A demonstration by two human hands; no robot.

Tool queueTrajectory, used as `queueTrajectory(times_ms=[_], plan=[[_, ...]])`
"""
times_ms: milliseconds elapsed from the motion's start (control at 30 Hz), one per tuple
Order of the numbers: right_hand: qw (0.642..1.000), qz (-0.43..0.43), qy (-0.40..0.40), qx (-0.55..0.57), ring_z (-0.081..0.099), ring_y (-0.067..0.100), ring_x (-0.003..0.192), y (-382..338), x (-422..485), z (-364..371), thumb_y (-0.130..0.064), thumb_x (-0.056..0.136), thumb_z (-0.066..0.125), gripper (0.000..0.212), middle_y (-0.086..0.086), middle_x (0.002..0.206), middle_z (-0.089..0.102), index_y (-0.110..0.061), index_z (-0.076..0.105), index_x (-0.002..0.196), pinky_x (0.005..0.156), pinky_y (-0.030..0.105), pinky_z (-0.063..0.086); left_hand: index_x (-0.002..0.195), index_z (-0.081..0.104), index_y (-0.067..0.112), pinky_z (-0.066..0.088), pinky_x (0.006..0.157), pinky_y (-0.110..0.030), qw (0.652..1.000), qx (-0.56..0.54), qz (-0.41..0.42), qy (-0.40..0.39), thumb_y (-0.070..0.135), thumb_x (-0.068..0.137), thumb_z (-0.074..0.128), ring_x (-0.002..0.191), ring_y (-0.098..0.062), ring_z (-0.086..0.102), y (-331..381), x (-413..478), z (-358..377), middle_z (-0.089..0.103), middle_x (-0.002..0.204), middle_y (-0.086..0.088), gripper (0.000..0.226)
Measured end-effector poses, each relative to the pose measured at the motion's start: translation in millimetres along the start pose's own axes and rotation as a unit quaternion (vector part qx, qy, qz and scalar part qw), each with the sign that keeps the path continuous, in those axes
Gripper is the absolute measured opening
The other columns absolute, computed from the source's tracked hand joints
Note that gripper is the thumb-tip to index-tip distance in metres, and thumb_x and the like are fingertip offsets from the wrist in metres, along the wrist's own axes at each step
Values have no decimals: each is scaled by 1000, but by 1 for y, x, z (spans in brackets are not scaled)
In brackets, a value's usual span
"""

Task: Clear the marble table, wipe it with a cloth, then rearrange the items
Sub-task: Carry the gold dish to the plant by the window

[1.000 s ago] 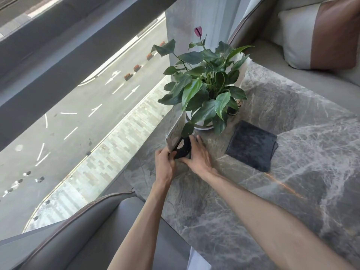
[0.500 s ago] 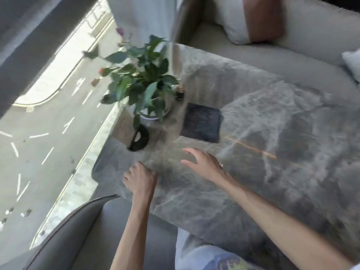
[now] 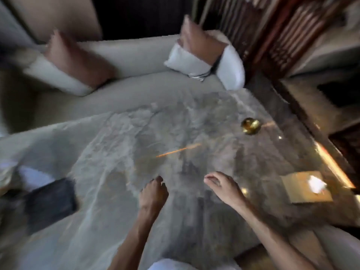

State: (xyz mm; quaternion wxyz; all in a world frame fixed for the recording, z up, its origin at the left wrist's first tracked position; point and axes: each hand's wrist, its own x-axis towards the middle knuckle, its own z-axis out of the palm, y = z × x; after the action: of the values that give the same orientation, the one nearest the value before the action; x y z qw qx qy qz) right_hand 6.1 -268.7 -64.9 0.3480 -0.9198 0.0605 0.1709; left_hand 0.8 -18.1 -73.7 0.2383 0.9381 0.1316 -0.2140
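Marble table (image 3: 120,133), view swung right, plant gone.
Left hand (image 3: 153,192) loosely curled, right hand (image 3: 224,187) open, both empty; dark cloth (image 3: 50,201) now far left.

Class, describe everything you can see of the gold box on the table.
The gold box is flat and squarish with a shiny, metallic-looking top, blurred in this frame. Something white, perhaps a tissue, shows at its middle. It lies flat near the right edge of the marble table, to the right of the right hand. Nothing touches it.

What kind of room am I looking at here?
Probably a lounge or hotel-style sitting area: a marble table beside a cushioned sofa with throw pillows, and a carved wooden screen behind. The picture is blurred.
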Motion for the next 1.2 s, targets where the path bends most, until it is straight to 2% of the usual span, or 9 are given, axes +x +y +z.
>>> queueTrajectory(times_ms=[100, 233, 467, 533, 633, 733, 867, 1067, 1200], plan=[[995, 57, 41, 72, 71, 10, 97, 62, 11, -70, -30, 89, 70, 12, -9, 99, 75, -22, 73, 98, 89, 35, 56, 112, 63, 25, 51, 87, -38, 998, 20, 49, -19, 24, 89, 48, 108, -33, 66, 96, 21, 29, 70, 117, -6, 27], [981, 111, 86, 130, 70, 6, 94, 127, 35, -154, -30, 92, 68, 17, -10, 96, 74, -19, 74, 102, 77, 12, 51, 106, 63, 25, 55, 83, -40, 994, 14, 96, -57, 21, 90, 43, 102, -33, 68, 210, 52, 63, 72, 110, -7, 26], [953, 164, 166, 194, 69, 27, 107, 217, 185, -226, -28, 98, 58, 34, 14, 116, 73, -3, 69, 117, 99, 41, 51, 119, 61, 15, 52, 94, -43, 991, -69, 97, -59, 16, 93, 45, 114, -37, 62, 377, 167, 122, 68, 120, -16, 31], [943, 194, 155, 221, 66, 26, 101, 239, 230, -227, -28, 99, 54, 36, 11, 104, 72, 1, 68, 115, 98, 40, 50, 127, 56, 12, 53, 94, -46, 991, -93, 77, -60, 12, 93, 42, 112, -39, 63, 408, 199, 138, 66, 122, -19, 37], [917, 250, 140, 278, 50, 18, 94, 258, 268, -219, -29, 99, 52, 35, 2, 89, 56, 0, 66, 113, 97, 35, 47, 135, 48, 8, 47, 98, -44, 991, -88, 72, -64, 12, 95, 43, 122, -39, 56, 431, 231, 158, 59, 133, -20, 41], [900, 279, 119, 315, 57, 27, 91, 264, 283, -209, -29, 99, 52, 43, 13, 94, 58, 9, 62, 117, 101, 53, 50, 137, 46, 4, 44, 101, -43, 990, -88, 77, -84, 14, 95, 45, 129, -40, 50, 435, 252, 170, 53, 138, -23, 43], [857, 312, 97, 399, 60, 33, 109, 260, 289, -199, -26, 100, 51, 39, 19, 115, 60, 2, 60, 126, 92, 43, 55, 118, 62, 0, 52, 88, -50, 975, -154, 96, -128, -1, 88, 42, 112, -46, 60, 436, 262, 181, 65, 116, -31, 36], [890, 259, 99, 363, 65, 29, 90, 250, 293, -195, -22, 101, 52, 39, 13, 87, 58, 12, 58, 120, 101, 52, 51, 113, 68, -1, 51, 84, -42, 955, -250, 78, -140, -3, 90, 46, 107, -46, 62, 435, 261, 184, 68, 110, -31, 32], [917, 216, 107, 316, 68, 30, 89, 219, 289, -187, -19, 99, 54, 32, 26, 100, 70, 10, 61, 109, 98, 58, 50, 116, 69, 4, 54, 85, -41, 945, -312, 64, -79, 1, 91, 49, 85, -33, 65, 406, 256, 154, 72, 104, -25, 32]])
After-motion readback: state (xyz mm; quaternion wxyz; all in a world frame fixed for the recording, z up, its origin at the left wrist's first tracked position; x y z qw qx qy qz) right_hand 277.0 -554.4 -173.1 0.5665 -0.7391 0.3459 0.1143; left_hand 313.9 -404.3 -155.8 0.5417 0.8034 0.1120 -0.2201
